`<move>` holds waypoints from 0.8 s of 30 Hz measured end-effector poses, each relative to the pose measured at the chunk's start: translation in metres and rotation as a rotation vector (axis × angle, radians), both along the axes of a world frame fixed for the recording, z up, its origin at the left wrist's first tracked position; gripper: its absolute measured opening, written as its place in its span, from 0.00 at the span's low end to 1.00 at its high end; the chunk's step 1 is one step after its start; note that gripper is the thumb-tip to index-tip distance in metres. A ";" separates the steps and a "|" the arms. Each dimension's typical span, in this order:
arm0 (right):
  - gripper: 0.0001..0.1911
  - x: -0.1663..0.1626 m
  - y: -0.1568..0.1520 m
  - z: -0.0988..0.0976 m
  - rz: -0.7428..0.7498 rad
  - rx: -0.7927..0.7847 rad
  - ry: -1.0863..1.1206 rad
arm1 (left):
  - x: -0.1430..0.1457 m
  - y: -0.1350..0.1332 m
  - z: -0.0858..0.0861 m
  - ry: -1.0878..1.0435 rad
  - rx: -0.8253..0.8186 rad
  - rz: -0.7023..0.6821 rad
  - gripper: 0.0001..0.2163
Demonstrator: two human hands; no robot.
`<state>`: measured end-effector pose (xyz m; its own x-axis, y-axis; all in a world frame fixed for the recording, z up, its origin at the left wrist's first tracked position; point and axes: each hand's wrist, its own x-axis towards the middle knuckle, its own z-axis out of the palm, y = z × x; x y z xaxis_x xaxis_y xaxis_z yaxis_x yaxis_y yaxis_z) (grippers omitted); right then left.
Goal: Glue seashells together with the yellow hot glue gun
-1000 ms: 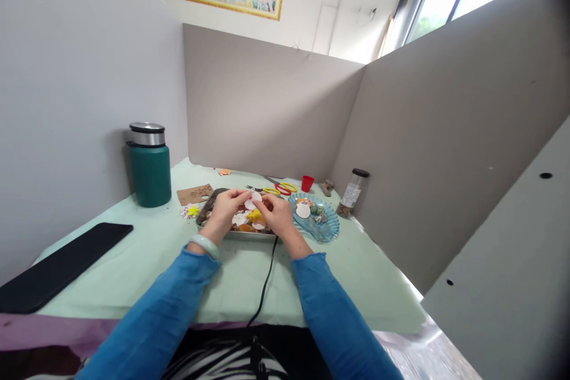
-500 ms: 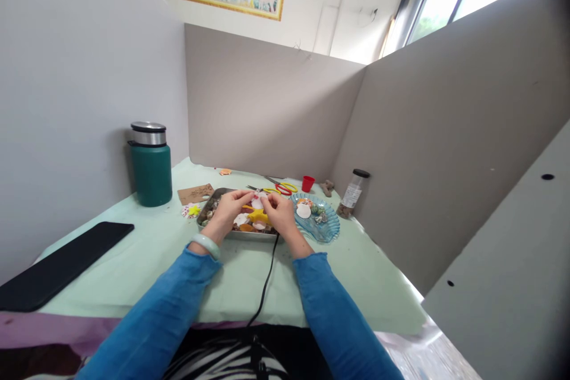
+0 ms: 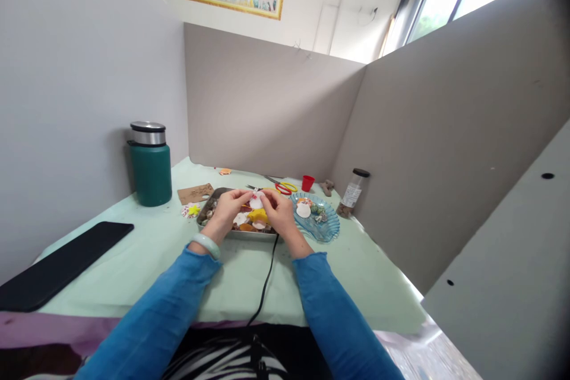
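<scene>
Open table (image 3: pixel 146 261) up front with just a cable (image 3: pixel 266 279) crossing it, then the left hand (image 3: pixel 229 209) and right hand (image 3: pixel 278 214), fingertips of both pinched on a shell (image 3: pixel 256 202). It's small, white and rounded, held just above the tray (image 3: pixel 209 209). A dish (image 3: pixel 329 228) sits just right of the tray, scissors (image 3: pixel 282 187) are behind it, and walls (image 3: pixel 267 113) close in three sides.

We see a shiny metal tray (image 3: pixel 208 210); a glossy translucent blue dish (image 3: pixel 332 227); a matt green flask (image 3: pixel 150 175) with a polished steel lid (image 3: pixel 147 129); a matt black pad (image 3: pixel 62 264).
</scene>
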<state>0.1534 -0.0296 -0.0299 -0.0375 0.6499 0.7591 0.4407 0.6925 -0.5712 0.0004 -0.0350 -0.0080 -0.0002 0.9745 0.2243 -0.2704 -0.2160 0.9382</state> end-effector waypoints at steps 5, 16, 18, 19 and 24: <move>0.11 0.001 0.002 0.000 -0.014 -0.013 0.031 | 0.001 0.001 -0.002 0.121 0.061 -0.014 0.19; 0.11 0.002 0.003 0.001 -0.025 -0.044 0.071 | 0.001 -0.002 0.000 0.216 0.132 0.016 0.20; 0.12 0.002 0.001 0.002 0.013 -0.060 0.066 | 0.000 -0.001 -0.001 0.200 0.138 0.055 0.19; 0.13 0.002 0.001 0.002 0.026 -0.068 0.060 | 0.000 0.000 -0.002 0.185 0.137 0.074 0.19; 0.13 0.003 0.002 0.001 0.023 -0.043 -0.046 | -0.001 0.001 -0.002 0.200 0.139 0.059 0.18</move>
